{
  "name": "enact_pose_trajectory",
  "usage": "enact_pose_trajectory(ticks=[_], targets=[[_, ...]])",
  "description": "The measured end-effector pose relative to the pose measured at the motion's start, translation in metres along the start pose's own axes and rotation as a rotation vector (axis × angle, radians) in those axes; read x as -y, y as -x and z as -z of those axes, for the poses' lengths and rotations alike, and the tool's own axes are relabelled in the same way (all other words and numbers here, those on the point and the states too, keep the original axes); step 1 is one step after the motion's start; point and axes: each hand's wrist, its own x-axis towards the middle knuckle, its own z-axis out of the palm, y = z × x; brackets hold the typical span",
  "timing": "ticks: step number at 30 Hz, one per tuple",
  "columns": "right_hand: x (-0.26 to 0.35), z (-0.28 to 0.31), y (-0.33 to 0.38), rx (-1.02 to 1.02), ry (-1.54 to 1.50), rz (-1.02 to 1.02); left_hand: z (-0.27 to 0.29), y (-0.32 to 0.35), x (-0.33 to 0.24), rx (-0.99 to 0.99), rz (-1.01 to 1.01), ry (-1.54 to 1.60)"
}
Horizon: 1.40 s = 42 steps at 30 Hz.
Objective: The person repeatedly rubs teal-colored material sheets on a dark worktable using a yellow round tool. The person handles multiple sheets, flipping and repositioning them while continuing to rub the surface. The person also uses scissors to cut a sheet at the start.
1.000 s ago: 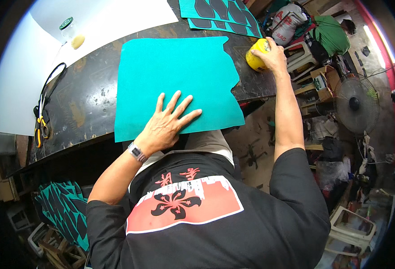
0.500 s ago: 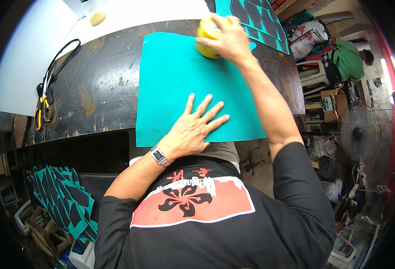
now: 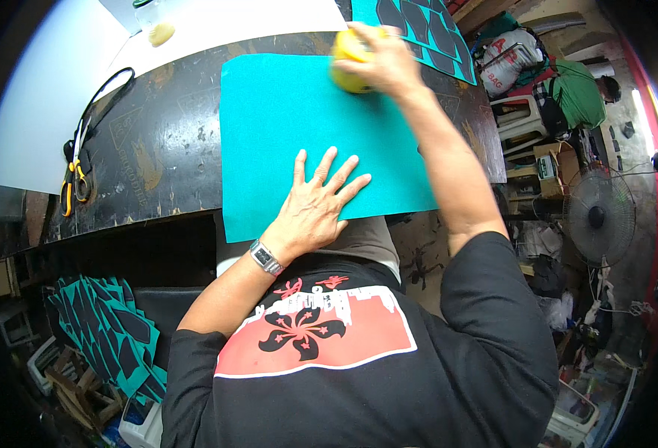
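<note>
While my left hand (image 3: 310, 215) splays, empty, on the sheet (image 3: 284, 112), my right hand (image 3: 387, 66) clasps a can (image 3: 350, 48) at the sheet's far side: likely weighting; steadiness next.

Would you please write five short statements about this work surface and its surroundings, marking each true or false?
1. The left hand lies on the teal sheet with its fingers spread. True.
2. A pair of scissors lies on the dark table, left of the sheet. True.
3. The right hand is holding the scissors. False: it holds a yellow object near the sheet's far edge.
4. The right wrist wears a watch. False: the wristwatch is on the left wrist.
5. A fan is off to the person's right. True.
</note>
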Motion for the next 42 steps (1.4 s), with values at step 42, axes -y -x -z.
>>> enact_pose_trajectory(ticks=[42], targets=[[0.237, -0.062, -0.058, 0.065, -0.196, 0.033, 0.018, 0.048, 0.032, -0.065, 0.064, 0.050]])
